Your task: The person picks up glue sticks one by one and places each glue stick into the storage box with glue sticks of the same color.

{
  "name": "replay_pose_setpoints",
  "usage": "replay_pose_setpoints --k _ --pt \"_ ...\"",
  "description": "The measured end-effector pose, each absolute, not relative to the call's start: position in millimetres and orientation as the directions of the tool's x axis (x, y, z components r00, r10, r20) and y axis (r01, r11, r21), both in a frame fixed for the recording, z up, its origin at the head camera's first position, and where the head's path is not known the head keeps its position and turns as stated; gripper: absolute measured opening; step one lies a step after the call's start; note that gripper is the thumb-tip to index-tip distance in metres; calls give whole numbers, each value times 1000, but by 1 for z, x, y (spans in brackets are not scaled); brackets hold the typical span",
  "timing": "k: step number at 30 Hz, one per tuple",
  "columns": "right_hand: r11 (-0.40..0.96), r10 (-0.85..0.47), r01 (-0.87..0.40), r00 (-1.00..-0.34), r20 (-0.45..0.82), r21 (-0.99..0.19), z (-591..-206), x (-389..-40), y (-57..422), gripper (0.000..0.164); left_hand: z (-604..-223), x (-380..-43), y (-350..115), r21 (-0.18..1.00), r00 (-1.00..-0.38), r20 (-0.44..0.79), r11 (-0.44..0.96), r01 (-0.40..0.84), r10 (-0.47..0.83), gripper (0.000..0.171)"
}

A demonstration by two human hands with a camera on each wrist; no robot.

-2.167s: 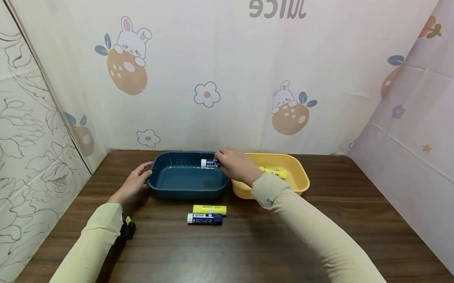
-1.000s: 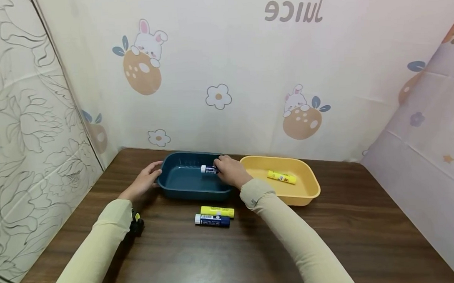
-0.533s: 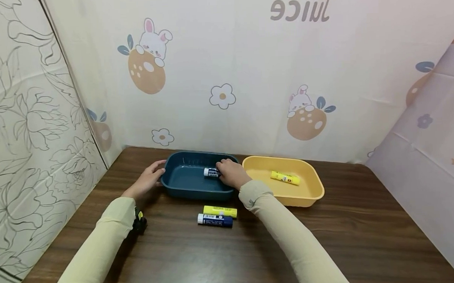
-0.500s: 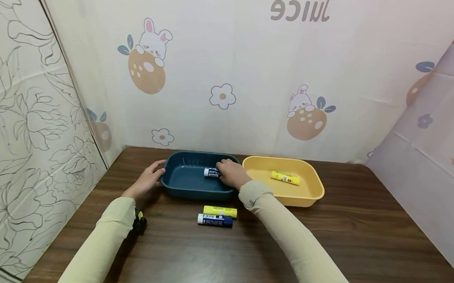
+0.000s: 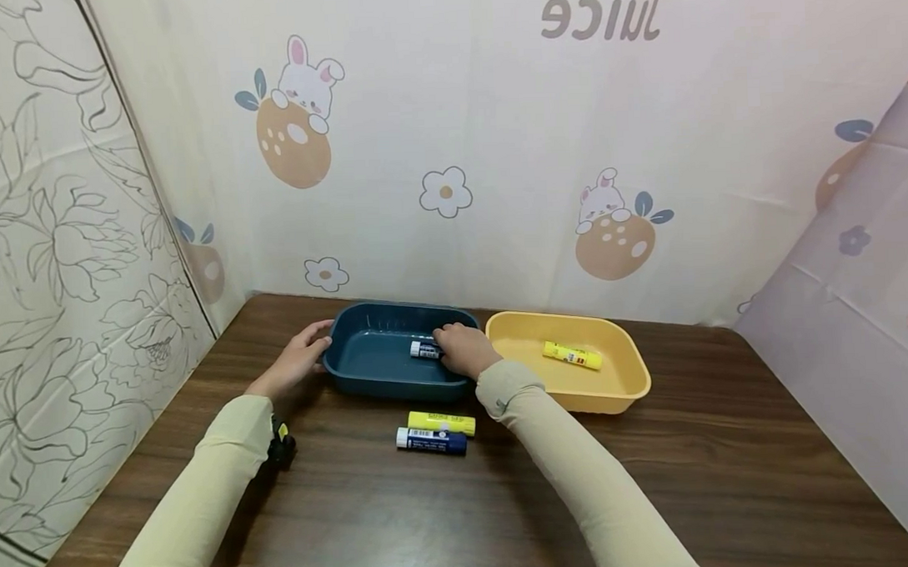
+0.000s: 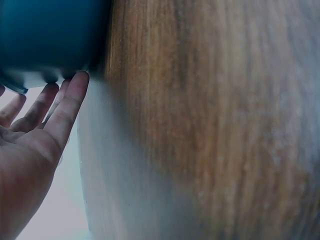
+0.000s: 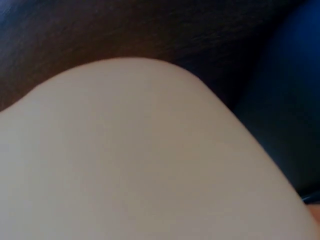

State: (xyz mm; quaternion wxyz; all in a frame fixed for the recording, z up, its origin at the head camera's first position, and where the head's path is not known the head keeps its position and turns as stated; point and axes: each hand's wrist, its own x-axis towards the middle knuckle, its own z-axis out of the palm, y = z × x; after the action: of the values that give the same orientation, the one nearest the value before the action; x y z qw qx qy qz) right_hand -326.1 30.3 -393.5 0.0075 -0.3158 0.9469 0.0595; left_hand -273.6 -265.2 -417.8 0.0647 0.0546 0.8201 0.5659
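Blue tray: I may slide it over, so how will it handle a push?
The blue tray probably slides rather than tips, being wide and low. Its evenly shaped walls suggest it's stiff. Pushed right, it may bump the yellow tray close beside it.

The right hand point(image 5: 464, 350) hides the three o'clock end of the dark glue stick point(image 5: 423, 350) in the blue tray point(image 5: 393, 389), its print too small to read. The left sleeve point(image 5: 198, 493) and right sleeve point(image 5: 584, 471) run off the head view's bottom edge at seven and five o'clock. The left wrist view crops the blue tray at eleven o'clock and blurs the counter point(image 6: 215, 120); a pale shape point(image 7: 140, 150) fills most of the right wrist view, too blurred to name.
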Motion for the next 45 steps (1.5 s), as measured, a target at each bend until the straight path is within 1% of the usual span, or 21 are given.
replay_pose_setpoints --k 5,9,16,22,30,42,45 --pt "796 -592 -596 -803 -66 103 -393 -324 31 32 -419 -273 -263 936 -987 -56 353 1 152 49" --pt "794 -599 -602 -799 -53 82 -389 -322 33 34 -418 -271 -263 938 -986 -52 347 6 158 49" --pt "764 -646 -644 -762 44 50 -372 -312 42 32 -414 -269 -263 937 -987 -54 349 3 152 49" --pt "732 -676 -681 -729 110 -12 -353 -295 61 31 -416 -272 -264 941 -986 -54 340 2 155 50" --pt "703 -703 -711 -694 156 4 -342 -268 87 29 -414 -271 -262 941 -985 -63 337 -5 159 50" --pt "625 -752 -779 -620 225 -57 -348 -233 98 27 -416 -272 -264 940 -985 -60 341 -1 162 51" --pt "605 -766 -793 -605 216 -76 -352 -224 97 28 -415 -272 -264 939 -985 -57 345 4 165 51"
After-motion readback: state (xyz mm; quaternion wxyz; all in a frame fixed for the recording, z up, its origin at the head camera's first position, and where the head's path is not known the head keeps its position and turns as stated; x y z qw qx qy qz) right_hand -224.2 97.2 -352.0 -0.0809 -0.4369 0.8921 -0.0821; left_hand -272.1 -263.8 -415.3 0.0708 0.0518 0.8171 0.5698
